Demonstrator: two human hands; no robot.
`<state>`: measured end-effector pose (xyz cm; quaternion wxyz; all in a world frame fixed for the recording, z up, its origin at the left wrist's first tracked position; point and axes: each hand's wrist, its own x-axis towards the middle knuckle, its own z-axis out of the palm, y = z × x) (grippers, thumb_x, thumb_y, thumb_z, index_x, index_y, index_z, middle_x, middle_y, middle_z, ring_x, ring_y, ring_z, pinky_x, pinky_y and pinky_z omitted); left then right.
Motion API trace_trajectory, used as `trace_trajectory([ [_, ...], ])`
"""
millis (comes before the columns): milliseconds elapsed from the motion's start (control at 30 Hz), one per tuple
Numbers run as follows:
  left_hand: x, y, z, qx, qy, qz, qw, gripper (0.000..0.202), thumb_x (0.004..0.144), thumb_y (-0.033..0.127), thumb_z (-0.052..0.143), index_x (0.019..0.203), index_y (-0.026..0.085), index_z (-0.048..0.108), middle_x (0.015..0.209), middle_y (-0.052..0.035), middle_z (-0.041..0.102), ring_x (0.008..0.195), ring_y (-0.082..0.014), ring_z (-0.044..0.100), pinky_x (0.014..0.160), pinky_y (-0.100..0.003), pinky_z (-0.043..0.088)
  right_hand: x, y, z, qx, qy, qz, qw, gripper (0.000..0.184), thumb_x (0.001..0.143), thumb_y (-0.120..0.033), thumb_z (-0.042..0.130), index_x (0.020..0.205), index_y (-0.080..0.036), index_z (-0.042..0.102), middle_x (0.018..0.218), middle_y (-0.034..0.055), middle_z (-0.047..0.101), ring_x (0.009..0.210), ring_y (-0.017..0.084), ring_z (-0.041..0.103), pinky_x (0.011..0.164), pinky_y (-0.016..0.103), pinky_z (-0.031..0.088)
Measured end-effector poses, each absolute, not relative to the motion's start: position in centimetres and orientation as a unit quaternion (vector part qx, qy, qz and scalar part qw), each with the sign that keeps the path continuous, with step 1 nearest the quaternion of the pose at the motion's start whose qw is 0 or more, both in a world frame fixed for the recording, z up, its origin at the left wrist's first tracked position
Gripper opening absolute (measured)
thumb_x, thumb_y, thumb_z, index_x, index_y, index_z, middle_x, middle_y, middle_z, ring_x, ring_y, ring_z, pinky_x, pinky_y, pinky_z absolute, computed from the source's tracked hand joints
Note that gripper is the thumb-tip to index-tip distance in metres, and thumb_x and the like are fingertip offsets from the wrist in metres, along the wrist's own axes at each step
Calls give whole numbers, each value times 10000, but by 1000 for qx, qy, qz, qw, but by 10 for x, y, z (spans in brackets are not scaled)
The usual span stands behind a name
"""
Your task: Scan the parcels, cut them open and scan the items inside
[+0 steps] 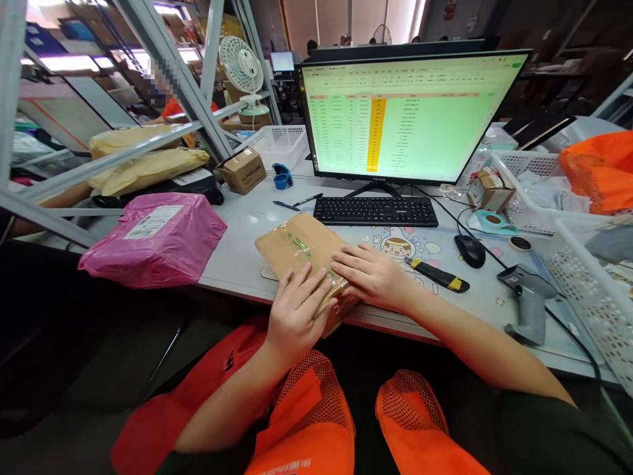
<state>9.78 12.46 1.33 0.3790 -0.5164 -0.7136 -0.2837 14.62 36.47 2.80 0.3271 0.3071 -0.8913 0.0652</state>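
A brown cardboard box [307,239], with clear tape and green print across its top, lies at the front edge of the desk. My left hand [299,310] rests on the near part of it, fingers stretched out over the cardboard. Across the box's right edge lies my right hand [373,274], its fingers extended flat near the tape. The underside of the box and part of its near side are hidden by my hands. To the right of my right hand is a black and yellow utility knife [439,275] on the desk mat.
A pink wrapped parcel [153,241] sits at the left, with a small carton [243,170] behind it. A keyboard [376,211] lies below the monitor [410,122]. At the right are a mouse [470,251], a barcode scanner [529,300] and white baskets [588,290].
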Motion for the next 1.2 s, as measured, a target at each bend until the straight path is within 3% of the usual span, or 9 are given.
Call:
trace_trajectory([
  [267, 92, 118, -10, -458, -625, -461, 432, 266, 1005, 182, 539, 1212, 209, 704, 1124, -112, 767, 1228, -334, 685, 1101, -627, 492, 143, 337, 13, 177, -825, 228, 485, 426, 1090, -318, 370, 1109, -163, 766, 1101, 124, 792, 1071, 213, 755, 919, 355, 626],
  [367, 91, 120, -31, -331, -599, -503, 528, 268, 1039, 282, 478, 1119, 196, 720, 1090, -124, 748, 1148, -343, 716, 962, -558, 580, 145, 322, 7, 51, -791, 285, 538, 428, 1097, -313, 353, 1051, -175, 755, 970, 122, 791, 970, 218, 763, 865, 345, 618],
  [467, 90, 126, -41, -154, -589, -543, 578, 329, 1037, 376, 466, 975, 154, 700, 984, -125, 714, 942, -298, 728, 789, -442, 582, 143, 316, 4, -61, -746, 295, 594, 504, 1101, -378, 376, 703, -204, 633, 587, 38, 600, 586, 173, 633, 587, 304, 521],
  [567, 87, 124, -37, -133, -596, -559, 561, 307, 998, 431, 515, 974, 161, 658, 989, -99, 663, 958, -278, 699, 849, -437, 569, 139, 316, 4, -116, -696, 321, 632, 565, 1091, -378, 427, 547, -230, 387, 473, -31, 376, 422, 110, 397, 443, 285, 337],
  [767, 49, 84, 30, -405, -582, -620, 337, 416, 996, 556, 434, 1276, 296, 600, 1366, -90, 594, 1402, -330, 514, 1182, -570, 407, 140, 311, 16, 115, -757, 321, 558, 287, 1050, -186, 465, 1025, -196, 751, 1020, 82, 796, 975, 203, 765, 852, 341, 619],
  [867, 9, 78, 79, -551, -692, -393, 251, 573, 1009, 694, 332, 1245, 270, 639, 1298, -111, 657, 1350, -318, 541, 1236, -557, 307, 139, 310, 27, 191, -774, 291, 529, 260, 1020, -161, 504, 1020, -189, 763, 1027, 80, 804, 978, 195, 774, 863, 324, 629],
  [967, -24, 90, 104, -658, -691, -248, 165, 650, 1026, 695, 240, 960, 200, 657, 967, -106, 704, 1002, -257, 659, 1145, -509, 402, 138, 314, 34, 151, -792, 309, 504, 317, 1044, -217, 467, 1001, -197, 781, 1024, 72, 807, 958, 198, 778, 854, 331, 628],
  [1067, -29, 95, 99, -667, -652, -267, 244, 620, 1002, 720, 298, 799, 205, 578, 752, -70, 609, 727, -218, 569, 833, -418, 508, 134, 322, 34, 49, -784, 392, 479, 392, 1075, -337, 430, 988, -211, 791, 1025, 64, 804, 966, 214, 770, 864, 353, 612],
  [1200, -5, 78, 87, -568, -714, -318, 258, 482, 1033, 516, 385, 684, 211, 517, 832, -90, 610, 799, -214, 591, 741, -367, 481, 120, 337, 25, -113, -717, 479, 493, 557, 1042, -577, 451, 667, -209, 639, 699, 39, 685, 717, 209, 681, 688, 343, 546],
])
